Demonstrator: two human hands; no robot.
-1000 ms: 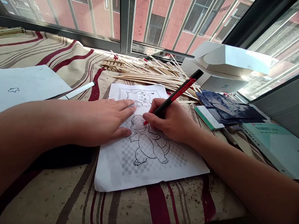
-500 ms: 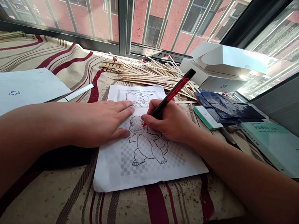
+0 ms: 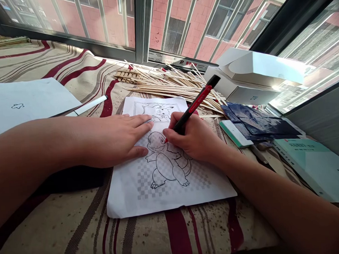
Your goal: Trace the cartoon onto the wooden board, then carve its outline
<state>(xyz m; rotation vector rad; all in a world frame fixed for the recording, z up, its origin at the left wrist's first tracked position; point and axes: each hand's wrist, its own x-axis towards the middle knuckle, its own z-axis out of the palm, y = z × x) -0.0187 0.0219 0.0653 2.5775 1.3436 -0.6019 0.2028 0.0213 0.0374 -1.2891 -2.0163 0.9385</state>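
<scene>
A white sheet of paper [image 3: 127, 197] lies on the striped cloth in front of me. It bears a printed outline of a small dragon-like cartoon figure [image 3: 163, 165] over a grey checkered patch, and a framed cartoon drawing [image 3: 161, 110] above. My left hand [image 3: 121, 139] rests flat on the sheet's left side, fingers stretched out and holding nothing. Pinched in my right hand [image 3: 194, 135] is a black and red pen [image 3: 198, 101], tilted up to the right. Its red tip meets the paper by the figure's eye, at the edge of the head.
Behind the sheet lie many thin wooden sticks [image 3: 167, 83]. A white box [image 3: 249, 77], dark blue packets [image 3: 257, 120] and a green-white book [image 3: 316, 164] stand to the right. To the left are another sheet [image 3: 28, 98] and a white marker [image 3: 91, 105]. Windows line the back.
The pen tip has shifted slightly right along the figure's face, with my right hand moving along. My left hand stays flat in the same place.
</scene>
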